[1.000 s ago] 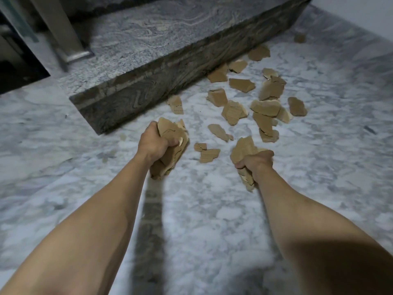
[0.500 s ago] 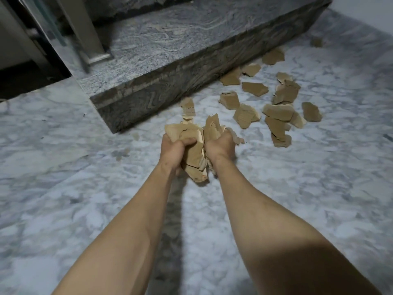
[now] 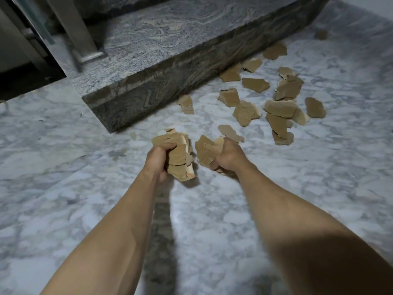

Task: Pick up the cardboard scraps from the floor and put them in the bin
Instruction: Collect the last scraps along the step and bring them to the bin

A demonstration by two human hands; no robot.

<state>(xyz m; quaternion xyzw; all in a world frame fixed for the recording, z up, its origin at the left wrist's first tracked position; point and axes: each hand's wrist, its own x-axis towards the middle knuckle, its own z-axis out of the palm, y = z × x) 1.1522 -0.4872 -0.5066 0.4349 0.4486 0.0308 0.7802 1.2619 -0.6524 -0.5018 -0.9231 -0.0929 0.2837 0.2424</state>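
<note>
While both hands clench cardboard, the left hand point(image 3: 158, 158) grips one bundle of scraps point(image 3: 177, 154) and the right hand point(image 3: 228, 156) grips a second bundle point(image 3: 207, 151). About fifteen loose scraps point(image 3: 280, 108) lie on the marble floor point(image 3: 212, 220), beside one stone step point(image 3: 170, 52).

No legible text anywhere.
</note>
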